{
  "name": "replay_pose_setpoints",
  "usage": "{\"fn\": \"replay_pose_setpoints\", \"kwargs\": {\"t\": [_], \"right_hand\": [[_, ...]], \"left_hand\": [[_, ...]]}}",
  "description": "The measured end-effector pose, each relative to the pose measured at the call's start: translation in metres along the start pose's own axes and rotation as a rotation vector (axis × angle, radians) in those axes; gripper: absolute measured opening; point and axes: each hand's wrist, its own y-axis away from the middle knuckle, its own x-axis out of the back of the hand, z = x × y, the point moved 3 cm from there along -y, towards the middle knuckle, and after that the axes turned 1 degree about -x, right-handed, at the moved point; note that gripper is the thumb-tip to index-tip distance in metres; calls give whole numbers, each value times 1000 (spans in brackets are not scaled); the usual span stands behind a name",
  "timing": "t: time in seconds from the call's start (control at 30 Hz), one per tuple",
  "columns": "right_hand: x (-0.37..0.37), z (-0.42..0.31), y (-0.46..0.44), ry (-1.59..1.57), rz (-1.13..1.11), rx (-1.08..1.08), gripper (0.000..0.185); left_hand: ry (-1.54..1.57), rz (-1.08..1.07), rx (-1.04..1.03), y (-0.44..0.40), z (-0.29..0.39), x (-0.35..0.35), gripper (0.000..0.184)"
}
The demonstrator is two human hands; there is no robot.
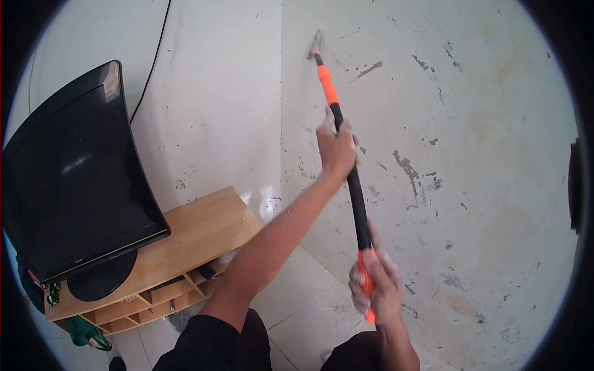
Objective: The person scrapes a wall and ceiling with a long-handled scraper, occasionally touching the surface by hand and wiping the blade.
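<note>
Left hand (338, 148) wraps the long-handled scraper (359, 204) mid-shaft, right hand (383, 285) its orange lower end. Blade (317, 42) up at scuffed wall (495, 185), contact hard to confirm; best kept low-angled, pressure even.

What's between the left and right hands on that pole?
In the head view, only a black stretch of the pole lies between the left hand and right hand.

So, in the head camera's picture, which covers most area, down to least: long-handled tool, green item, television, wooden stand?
1. Television
2. Wooden stand, partly hidden
3. Long-handled tool, long but thin
4. Green item
</note>
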Motion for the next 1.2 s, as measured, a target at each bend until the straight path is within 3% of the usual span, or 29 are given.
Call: {"fn": "replay_pose_setpoints", "kwargs": {"t": [0.17,0.4,0.5,0.57,0.63,0.83,0.93,1.03,1.1,1.2], "right_hand": [[-28,-8,-50,38,-76,59,65],[-27,14,-1,-29,-46,-3,63],[-23,9,-12,-19,-11,-19,63],[-29,-5,-42,78,-48,56,63],[-51,-19,-75,102,-55,42,63],[-91,-18,-93,66,-71,108,64],[-66,-3,-57,32,-65,78,64],[-20,33,-10,-10,13,-31,65],[17,66,19,0,45,7,65],[39,83,38,-8,71,-3,71]], "left_hand": [[-21,5,15,-55,13,22,60],[-19,-46,31,-1,11,23,62],[39,-35,22,-19,5,20,60],[-10,31,-17,-52,5,24,31],[-28,56,-50,-96,11,36,18],[-51,-20,15,-122,32,61,8],[-105,-7,-57,-80,16,49,10],[-87,-23,-84,-7,-9,28,32],[6,-48,13,41,-23,15,63],[50,-88,28,68,-25,6,69]]}}
